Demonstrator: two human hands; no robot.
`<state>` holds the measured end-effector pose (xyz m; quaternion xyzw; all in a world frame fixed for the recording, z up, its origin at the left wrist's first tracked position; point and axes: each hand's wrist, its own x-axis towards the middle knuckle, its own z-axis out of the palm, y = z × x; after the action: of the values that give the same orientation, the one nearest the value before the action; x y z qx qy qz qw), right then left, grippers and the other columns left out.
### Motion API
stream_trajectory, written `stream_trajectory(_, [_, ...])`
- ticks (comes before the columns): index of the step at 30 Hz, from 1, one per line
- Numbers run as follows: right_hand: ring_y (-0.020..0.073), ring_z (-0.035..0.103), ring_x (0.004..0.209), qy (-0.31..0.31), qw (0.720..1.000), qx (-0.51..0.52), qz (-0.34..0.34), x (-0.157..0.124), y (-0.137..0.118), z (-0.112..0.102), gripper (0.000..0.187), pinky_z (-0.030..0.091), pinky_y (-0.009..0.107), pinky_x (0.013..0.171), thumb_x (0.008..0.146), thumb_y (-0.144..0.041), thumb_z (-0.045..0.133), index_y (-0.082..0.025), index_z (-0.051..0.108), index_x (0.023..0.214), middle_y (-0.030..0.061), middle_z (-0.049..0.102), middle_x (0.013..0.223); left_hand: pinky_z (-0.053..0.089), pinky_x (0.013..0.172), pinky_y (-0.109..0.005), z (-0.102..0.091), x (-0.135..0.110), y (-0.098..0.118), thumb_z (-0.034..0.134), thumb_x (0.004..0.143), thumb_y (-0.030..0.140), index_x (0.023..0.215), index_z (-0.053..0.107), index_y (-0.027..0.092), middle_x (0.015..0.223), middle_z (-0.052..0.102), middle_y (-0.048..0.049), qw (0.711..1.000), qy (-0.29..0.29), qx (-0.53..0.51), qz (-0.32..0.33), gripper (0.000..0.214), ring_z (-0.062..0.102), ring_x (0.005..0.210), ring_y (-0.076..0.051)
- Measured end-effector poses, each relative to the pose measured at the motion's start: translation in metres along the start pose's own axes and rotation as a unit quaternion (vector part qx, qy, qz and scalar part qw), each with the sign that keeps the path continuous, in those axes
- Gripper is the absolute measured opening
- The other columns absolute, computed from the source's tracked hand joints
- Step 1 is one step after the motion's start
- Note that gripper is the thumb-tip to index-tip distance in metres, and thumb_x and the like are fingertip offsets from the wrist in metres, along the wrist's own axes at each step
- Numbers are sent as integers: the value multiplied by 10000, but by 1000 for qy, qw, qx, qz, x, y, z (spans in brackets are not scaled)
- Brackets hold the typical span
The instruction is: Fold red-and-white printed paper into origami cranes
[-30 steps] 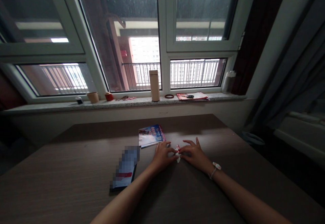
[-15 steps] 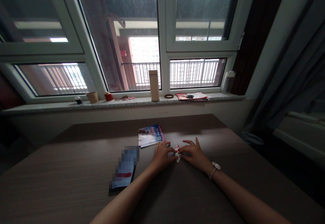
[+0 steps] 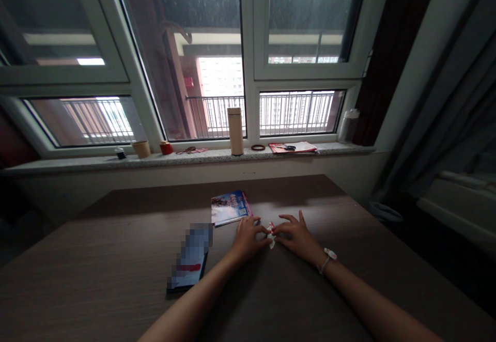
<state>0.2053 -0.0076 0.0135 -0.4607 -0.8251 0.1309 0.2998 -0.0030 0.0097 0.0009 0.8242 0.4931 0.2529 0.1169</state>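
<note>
Between my two hands, close to the table top, is a small piece of folded paper [image 3: 272, 239], white with red parts. My left hand [image 3: 248, 237] pinches its left side between thumb and fingertips. From the other side my right hand [image 3: 298, 237] grips it with thumb and forefinger, the other fingers raised and spread. The fingertips cover part of the paper, so its exact shape is hard to make out. A bracelet [image 3: 329, 253] with a pale piece on it circles my right wrist.
Left of my forearm a phone-like device [image 3: 189, 259], its screen blurred, is on the brown table [image 3: 96, 259]. Printed leaflets [image 3: 228, 208] lie just beyond my left hand. The windowsill holds a beige flask [image 3: 235, 133], a paper cup [image 3: 141, 149], and scissors [image 3: 287, 148] on red-and-white papers.
</note>
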Motion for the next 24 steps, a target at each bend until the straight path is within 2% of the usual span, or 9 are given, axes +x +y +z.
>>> stream_trajectory(7, [265, 473, 1262, 3, 1000, 1, 6, 0, -2, -1, 145, -96, 661, 1089, 803, -305, 638, -330, 712, 925, -12, 731, 1037, 329, 1058, -443, -1, -2, 4, 753, 718, 353, 1058, 695, 309, 1276, 547, -49, 1000, 19, 5, 10, 348, 451, 1224, -271])
stream_trajectory(15, [268, 473, 1257, -5, 1000, 3, 9, 0, -2, -2, 123, -102, 663, 1086, 817, -323, 624, -331, 718, 897, -17, 734, 1032, 318, 1063, -487, 0, -4, 5, 762, 719, 341, 880, 738, 301, 1320, 541, -19, 998, 32, 52, 31, 168, 442, 1231, -291])
stream_trajectory(20, [279, 471, 1253, -6, 1000, 6, 13, 0, -3, -2, 105, -91, 658, 1086, 809, -338, 640, -331, 726, 870, -20, 736, 1031, 309, 1056, -526, -5, -6, 7, 753, 728, 392, 859, 744, 317, 1315, 555, -23, 995, 31, 86, 44, 151, 460, 1212, -306])
stream_trajectory(24, [272, 466, 1258, -7, 1000, 8, 12, 0, -4, -2, 104, -110, 643, 1089, 810, -339, 638, -335, 723, 869, -31, 734, 1032, 296, 1071, -514, -5, -7, 8, 733, 752, 371, 884, 736, 313, 1292, 573, -17, 994, 38, 84, 57, 144, 466, 1212, -293])
